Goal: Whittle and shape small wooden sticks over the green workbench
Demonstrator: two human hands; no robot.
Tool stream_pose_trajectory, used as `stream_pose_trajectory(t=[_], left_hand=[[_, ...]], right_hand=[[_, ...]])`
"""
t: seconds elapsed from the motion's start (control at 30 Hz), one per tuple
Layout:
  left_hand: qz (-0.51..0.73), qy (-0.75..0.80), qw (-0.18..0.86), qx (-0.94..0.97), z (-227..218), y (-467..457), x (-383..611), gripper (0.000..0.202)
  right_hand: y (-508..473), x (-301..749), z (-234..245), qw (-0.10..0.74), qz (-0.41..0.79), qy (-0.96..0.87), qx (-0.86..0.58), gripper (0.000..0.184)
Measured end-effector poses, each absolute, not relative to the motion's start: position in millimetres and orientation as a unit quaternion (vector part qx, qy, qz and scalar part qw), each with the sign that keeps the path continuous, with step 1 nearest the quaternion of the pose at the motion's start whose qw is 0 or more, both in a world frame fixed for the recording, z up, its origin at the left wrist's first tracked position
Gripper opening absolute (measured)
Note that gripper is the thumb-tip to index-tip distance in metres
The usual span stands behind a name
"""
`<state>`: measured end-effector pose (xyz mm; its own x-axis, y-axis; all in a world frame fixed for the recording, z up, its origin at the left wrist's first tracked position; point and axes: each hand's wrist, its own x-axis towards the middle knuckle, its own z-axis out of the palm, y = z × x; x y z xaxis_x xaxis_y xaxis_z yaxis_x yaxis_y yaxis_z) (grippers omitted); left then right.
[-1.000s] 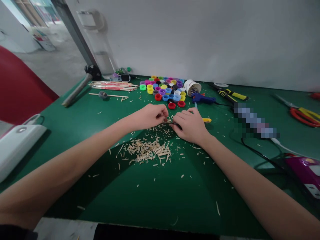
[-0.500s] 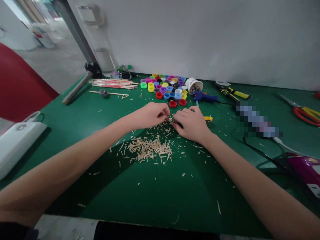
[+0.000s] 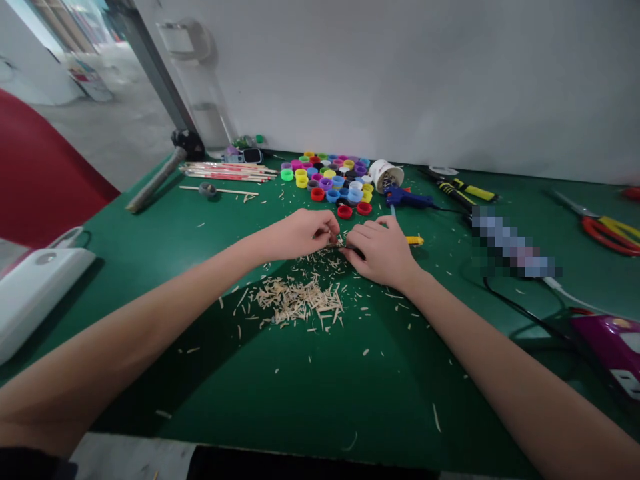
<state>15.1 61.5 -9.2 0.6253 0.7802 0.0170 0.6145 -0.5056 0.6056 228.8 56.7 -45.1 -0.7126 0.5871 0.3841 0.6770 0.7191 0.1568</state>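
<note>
My left hand (image 3: 310,233) is closed in a pinch above the table, its fingertips close to the right hand's. What it pinches is too small to make out. My right hand (image 3: 383,250) is wrapped round what looks like a knife; a thin dark blade shows between the hands, and a ribbed yellow handle (image 3: 415,241) sticks out on the right. Under and between the hands lie pale wood slivers. Closer to me is a loose heap of wood slivers (image 3: 300,300).
Coloured bottle caps (image 3: 327,179) stand beyond my hands, beside a tipped white tub (image 3: 386,175) and a blue glue gun (image 3: 410,197). Packed sticks (image 3: 227,171) and a hammer (image 3: 160,177) lie left. Scissors (image 3: 595,220), cables and a purple power strip (image 3: 607,343) are right.
The view has shifted slightly. Both hands keep nearly the same place and grip, with only small finger movement in the left.
</note>
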Motion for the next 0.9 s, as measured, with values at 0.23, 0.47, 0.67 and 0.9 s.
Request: stream_pose_trajectory(t=[0.23,0.47,0.67,0.9], left_hand=[[0.143,0.406,0.286,0.856,-10.3,61.6,15.3,0.018],[0.150,0.401,0.278,0.860,-9.5,60.8,16.4,0.019],[0.162,0.394,0.275,0.862,-11.4,61.5,15.5,0.019],[0.161,0.394,0.275,0.862,-10.9,61.8,15.1,0.019]], right_hand=[[56.2,228.7,-44.6,0.153,-0.149,-0.913,-0.347,0.023],[56.6,228.9,-45.2,0.152,-0.155,-0.912,-0.348,0.022],[56.8,229.3,-46.2,0.154,-0.152,-0.914,-0.344,0.022],[57.2,227.4,-44.0,0.134,-0.149,-0.916,-0.348,0.022]])
